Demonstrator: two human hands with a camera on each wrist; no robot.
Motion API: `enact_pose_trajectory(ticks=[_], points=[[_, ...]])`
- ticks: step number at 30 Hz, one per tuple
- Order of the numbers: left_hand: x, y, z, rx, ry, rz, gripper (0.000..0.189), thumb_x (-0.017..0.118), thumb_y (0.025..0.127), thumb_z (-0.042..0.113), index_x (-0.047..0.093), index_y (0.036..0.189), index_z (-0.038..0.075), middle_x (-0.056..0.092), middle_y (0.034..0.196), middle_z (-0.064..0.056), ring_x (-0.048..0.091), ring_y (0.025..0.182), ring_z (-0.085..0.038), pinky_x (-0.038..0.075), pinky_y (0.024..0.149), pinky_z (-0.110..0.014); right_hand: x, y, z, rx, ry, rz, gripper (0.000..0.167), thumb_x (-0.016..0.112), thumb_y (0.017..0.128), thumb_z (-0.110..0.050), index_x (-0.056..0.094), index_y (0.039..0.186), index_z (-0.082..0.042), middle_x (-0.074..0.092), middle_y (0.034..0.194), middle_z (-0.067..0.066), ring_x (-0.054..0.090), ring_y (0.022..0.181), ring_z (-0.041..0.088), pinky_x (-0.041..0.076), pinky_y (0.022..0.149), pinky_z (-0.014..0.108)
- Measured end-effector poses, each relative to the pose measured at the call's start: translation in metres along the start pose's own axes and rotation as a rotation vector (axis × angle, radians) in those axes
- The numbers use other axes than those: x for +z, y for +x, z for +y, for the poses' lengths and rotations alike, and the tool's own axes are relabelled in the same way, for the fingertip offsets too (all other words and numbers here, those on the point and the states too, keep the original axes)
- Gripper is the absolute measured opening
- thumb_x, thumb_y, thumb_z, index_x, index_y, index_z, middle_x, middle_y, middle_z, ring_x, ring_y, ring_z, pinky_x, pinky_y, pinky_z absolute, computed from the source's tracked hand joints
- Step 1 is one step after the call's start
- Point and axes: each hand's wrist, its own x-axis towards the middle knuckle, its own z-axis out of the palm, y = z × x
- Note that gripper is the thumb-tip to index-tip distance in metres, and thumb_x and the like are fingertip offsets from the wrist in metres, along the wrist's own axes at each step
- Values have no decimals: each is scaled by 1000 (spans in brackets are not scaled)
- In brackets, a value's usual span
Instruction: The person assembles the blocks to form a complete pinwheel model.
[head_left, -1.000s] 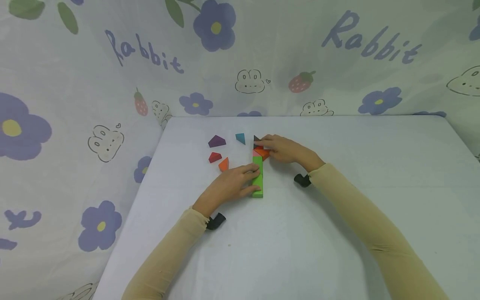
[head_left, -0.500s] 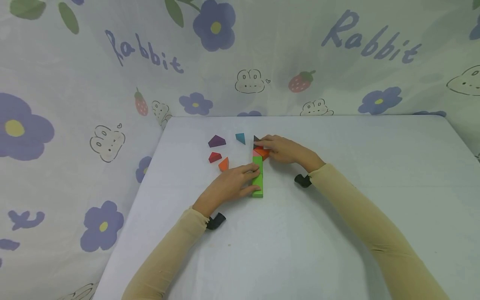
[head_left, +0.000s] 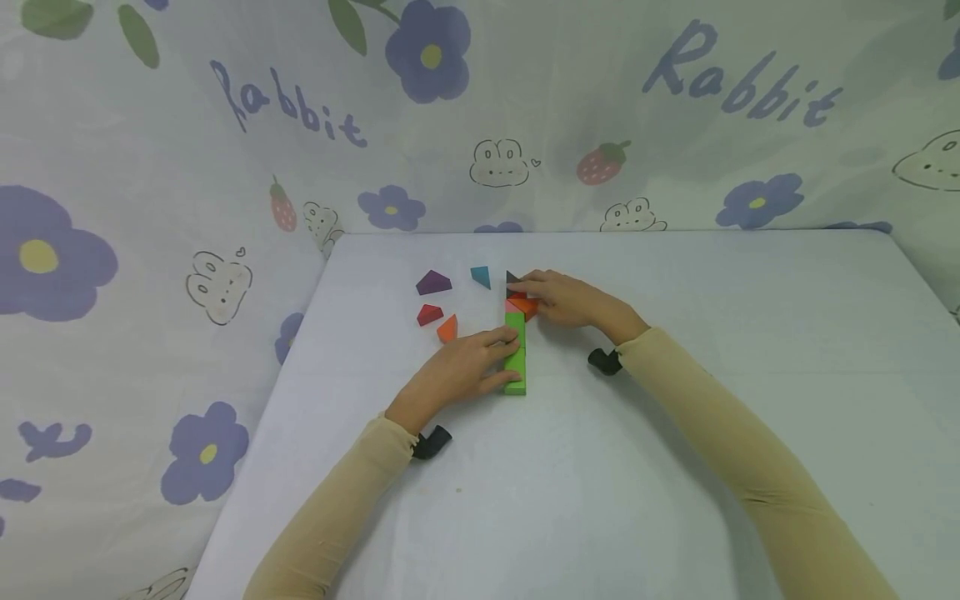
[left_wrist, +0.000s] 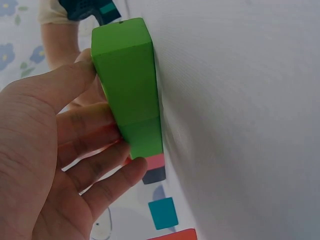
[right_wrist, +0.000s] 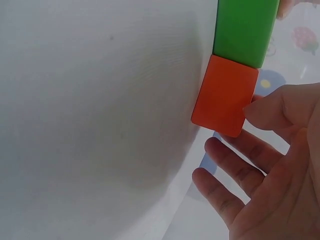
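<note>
Green rectangular blocks (head_left: 516, 363) run twelve-to-six on the worktop (head_left: 750, 333); the left hand (head_left: 465, 367), spread, touches them from nine o'clock, seemingly steadying the row. At one o'clock, the right hand (head_left: 566, 298), fingers extended, thumbs the orange triangular block (head_left: 527, 307), probably for snug alignment.

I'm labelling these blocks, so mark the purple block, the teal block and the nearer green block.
Purple block (head_left: 432, 281), head view, on its top face.
Teal block (head_left: 481, 273), head view, on its top face.
Nearer green block (head_left: 516, 362), head view, on its top face.
</note>
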Motion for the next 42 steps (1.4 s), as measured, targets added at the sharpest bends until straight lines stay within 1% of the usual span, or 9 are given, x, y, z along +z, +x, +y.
enact_pose_trajectory(ticks=[8,13,18,21,24,28,31,37,42], points=[[1,1,0,-2,1,-3,56,65,93,45,60,135,9,57,140,-3,55,130,-18,48,105,-30,-1,-5,0,-2,1,15,54,47,97,-2,42,149,-15,47,146,15,42,136,33,36,115,51],[1,1,1,-32,-17,-10,58,65,92,46,59,135,8,56,141,-4,54,131,-19,47,107,-31,1,-15,4,12,-14,43,56,50,97,-5,39,151,-17,41,151,15,37,140,33,34,116,52],[3,2,2,-44,-40,-7,58,66,92,45,59,135,7,55,140,-4,53,131,-20,45,109,-32,8,-37,8,3,-43,107,56,53,98,-9,38,151,-20,34,156,12,35,143,33,35,116,52],[4,2,1,-41,-32,-4,57,66,92,45,59,135,7,55,139,-4,51,131,-19,44,110,-31,13,-55,6,-47,-67,148,56,56,97,-8,40,150,-18,35,155,12,38,140,34,38,113,53],[2,4,-2,-61,-53,1,57,66,92,45,58,136,9,54,139,-2,50,131,-18,44,110,-31,21,-70,2,-103,-103,180,57,60,95,-6,43,148,-18,39,153,13,45,135,34,44,107,52],[-6,6,-17,-116,-116,20,54,65,93,42,57,137,11,53,139,-3,50,131,-19,45,109,-35,34,-87,-9,-177,-154,189,59,62,93,-5,44,147,-18,42,151,13,48,132,31,48,103,50],[-13,8,-36,-179,-140,29,52,62,96,40,56,137,9,53,140,-6,50,131,-23,44,111,-40,44,-95,-24,-221,-149,175,58,60,93,-6,45,147,-21,41,153,10,47,135,28,48,104,48],[-20,14,-78,-324,-95,7,49,54,101,36,54,139,6,49,145,-10,44,137,-28,36,116,-45,58,-103,-48,-319,-130,176,55,58,94,-6,47,145,-23,39,155,5,44,138,23,46,108,43],[-24,28,-92,-354,-99,-18,47,50,103,31,49,144,8,43,151,-11,37,142,-33,30,118,-50,63,-105,-59,-358,-146,159,54,56,95,-7,46,146,-23,35,157,6,40,142,23,45,109,43]])
